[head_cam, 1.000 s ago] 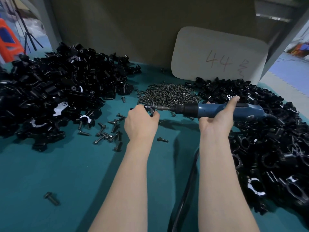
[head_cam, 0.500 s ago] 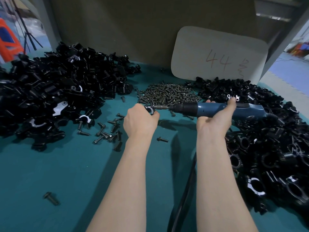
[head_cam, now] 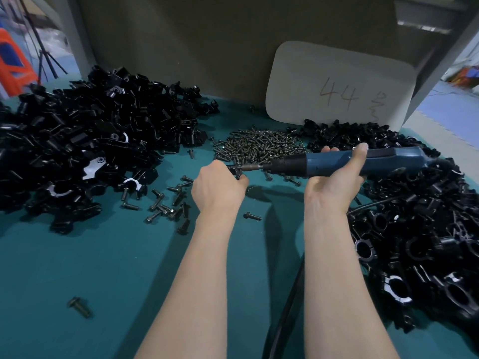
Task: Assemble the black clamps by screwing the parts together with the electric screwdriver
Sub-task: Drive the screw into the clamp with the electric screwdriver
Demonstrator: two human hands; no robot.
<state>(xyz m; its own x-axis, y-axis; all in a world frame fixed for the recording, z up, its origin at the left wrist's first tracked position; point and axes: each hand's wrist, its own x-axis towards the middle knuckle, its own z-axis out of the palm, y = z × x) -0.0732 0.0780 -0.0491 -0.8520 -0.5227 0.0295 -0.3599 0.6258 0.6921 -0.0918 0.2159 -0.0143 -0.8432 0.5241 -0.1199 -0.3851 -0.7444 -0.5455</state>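
Little changed over last 1 s: left hand still clenched round clamp above table. Right hand still grasps screwdriver, bit on screw. Likely mid-driving.

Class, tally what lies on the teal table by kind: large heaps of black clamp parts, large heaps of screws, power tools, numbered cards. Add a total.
Heaps of black clamp parts: 2
Screw heap: 1
Electric screwdriver: 1
Card marked 44: 1
Total: 5
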